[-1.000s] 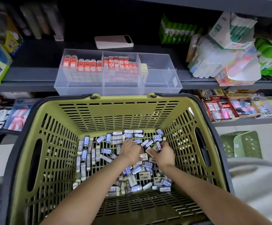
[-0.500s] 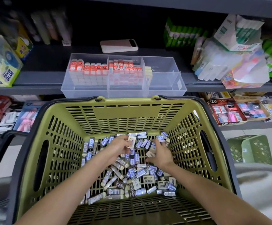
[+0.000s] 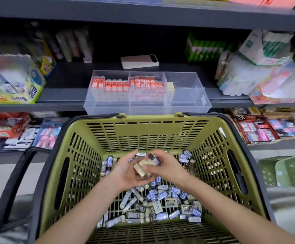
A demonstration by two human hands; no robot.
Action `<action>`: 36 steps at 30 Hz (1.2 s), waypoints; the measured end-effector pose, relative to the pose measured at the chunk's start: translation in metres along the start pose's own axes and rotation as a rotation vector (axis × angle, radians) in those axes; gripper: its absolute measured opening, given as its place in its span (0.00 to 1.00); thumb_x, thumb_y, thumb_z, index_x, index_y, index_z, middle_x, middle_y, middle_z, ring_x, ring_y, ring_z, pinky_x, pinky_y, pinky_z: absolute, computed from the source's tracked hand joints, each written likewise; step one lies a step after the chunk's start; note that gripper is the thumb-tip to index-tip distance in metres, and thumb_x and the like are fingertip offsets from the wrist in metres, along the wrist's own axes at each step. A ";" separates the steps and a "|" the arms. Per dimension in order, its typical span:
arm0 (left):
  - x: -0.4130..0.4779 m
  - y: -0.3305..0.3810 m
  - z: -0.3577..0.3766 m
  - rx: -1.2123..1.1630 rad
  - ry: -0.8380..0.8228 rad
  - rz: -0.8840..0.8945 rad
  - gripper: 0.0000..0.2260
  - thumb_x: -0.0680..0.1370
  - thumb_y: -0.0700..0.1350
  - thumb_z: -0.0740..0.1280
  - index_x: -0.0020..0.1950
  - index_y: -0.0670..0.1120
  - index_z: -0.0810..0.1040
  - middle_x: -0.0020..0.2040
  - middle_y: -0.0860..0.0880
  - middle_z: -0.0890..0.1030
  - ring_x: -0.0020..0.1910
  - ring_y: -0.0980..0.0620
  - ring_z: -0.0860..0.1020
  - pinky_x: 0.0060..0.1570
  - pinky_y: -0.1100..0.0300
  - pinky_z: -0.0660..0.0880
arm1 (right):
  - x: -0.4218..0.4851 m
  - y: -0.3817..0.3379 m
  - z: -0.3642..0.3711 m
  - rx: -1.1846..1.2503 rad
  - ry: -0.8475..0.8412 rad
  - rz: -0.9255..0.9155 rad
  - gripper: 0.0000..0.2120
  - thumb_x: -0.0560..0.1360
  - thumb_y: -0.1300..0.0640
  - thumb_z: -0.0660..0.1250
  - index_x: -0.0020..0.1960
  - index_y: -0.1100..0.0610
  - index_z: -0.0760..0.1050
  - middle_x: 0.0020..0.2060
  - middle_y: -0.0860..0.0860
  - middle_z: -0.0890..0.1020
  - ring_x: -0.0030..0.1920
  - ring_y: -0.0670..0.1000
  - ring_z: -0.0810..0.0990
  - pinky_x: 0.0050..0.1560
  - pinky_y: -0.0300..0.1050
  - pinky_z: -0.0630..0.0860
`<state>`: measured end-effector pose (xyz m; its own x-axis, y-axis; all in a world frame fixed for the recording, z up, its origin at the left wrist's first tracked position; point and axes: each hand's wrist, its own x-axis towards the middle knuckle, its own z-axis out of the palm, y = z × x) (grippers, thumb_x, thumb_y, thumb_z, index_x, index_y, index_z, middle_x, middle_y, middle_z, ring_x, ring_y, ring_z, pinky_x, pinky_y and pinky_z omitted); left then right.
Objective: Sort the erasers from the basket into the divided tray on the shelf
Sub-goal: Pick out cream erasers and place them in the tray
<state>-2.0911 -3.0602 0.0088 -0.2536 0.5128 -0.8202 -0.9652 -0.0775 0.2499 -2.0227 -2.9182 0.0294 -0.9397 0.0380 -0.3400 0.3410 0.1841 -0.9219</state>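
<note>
Olive-green slotted plastic with a black rim: basket (image 3: 143,131), close below the shelf (image 3: 64,101). Heaped on its floor, loose erasers (image 3: 162,199) in blue, grey and dark sleeves, thickest toward the near and right sides, a few more along the far wall. Above that heap, both hands together at mid-basket. Left hand (image 3: 125,170) palm up, fingers curled round a bundle (image 3: 141,168) of cream erasers, thumb up beside it. Right hand (image 3: 168,169) knuckles up, touching the bundle from the right, fingers bent, pinching a dark eraser (image 3: 153,158) at the tips. Blurred there, so exact count in either grip impossible to tell. Both forearms bare, in over the near rim.

On the shelf, just behind the basket's far rim, a clear tray (image 3: 192,103) split into three columns. Left column: upright red erasers (image 3: 109,84) with faces on the sleeves, packed toward the back. Middle column: red-sleeved ones (image 3: 145,81), also at the back. Right column: crossed by a further divider, with a small cream stack (image 3: 170,88) against its left wall.

Behind the tray, flat on the shelf, a pale phone (image 3: 139,61). Left of the tray, a glue box (image 3: 14,85); right of it, a jumble of clear and pink packets (image 3: 259,80). On the lower shelf at right, boxes marked 2B (image 3: 254,127). On the floor at right, a small green crate (image 3: 287,170). Black handle (image 3: 14,187) folded down at the basket's left.
</note>
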 end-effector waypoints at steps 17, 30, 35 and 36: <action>-0.003 -0.005 0.002 0.042 0.003 -0.001 0.09 0.67 0.31 0.66 0.46 0.38 0.79 0.34 0.38 0.81 0.32 0.43 0.80 0.22 0.62 0.74 | -0.002 0.011 -0.039 0.006 0.071 0.244 0.15 0.79 0.49 0.59 0.55 0.61 0.73 0.42 0.57 0.84 0.35 0.51 0.81 0.35 0.48 0.79; 0.005 0.007 -0.011 0.077 0.042 0.089 0.09 0.70 0.34 0.70 0.49 0.41 0.76 0.31 0.42 0.78 0.24 0.50 0.76 0.16 0.66 0.66 | -0.023 0.090 -0.023 -1.289 -0.296 0.232 0.29 0.70 0.40 0.69 0.68 0.44 0.67 0.55 0.48 0.80 0.43 0.46 0.80 0.35 0.40 0.76; 0.005 0.007 -0.009 0.097 0.039 0.101 0.08 0.71 0.35 0.70 0.49 0.42 0.77 0.30 0.42 0.79 0.24 0.50 0.77 0.16 0.66 0.67 | -0.018 0.106 -0.015 -1.456 -0.379 0.088 0.38 0.68 0.41 0.71 0.73 0.50 0.59 0.69 0.55 0.65 0.59 0.55 0.75 0.41 0.45 0.77; 0.004 0.007 -0.009 0.100 0.038 0.107 0.08 0.72 0.35 0.70 0.49 0.41 0.78 0.29 0.43 0.79 0.24 0.50 0.77 0.16 0.66 0.67 | -0.019 0.108 -0.015 -1.448 -0.369 0.058 0.37 0.68 0.42 0.71 0.71 0.52 0.60 0.66 0.55 0.67 0.56 0.55 0.75 0.40 0.45 0.77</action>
<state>-2.0999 -3.0664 0.0026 -0.3589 0.4731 -0.8046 -0.9217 -0.0439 0.3853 -1.9679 -2.8837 -0.0611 -0.7909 -0.1241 -0.5993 -0.1535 0.9881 -0.0020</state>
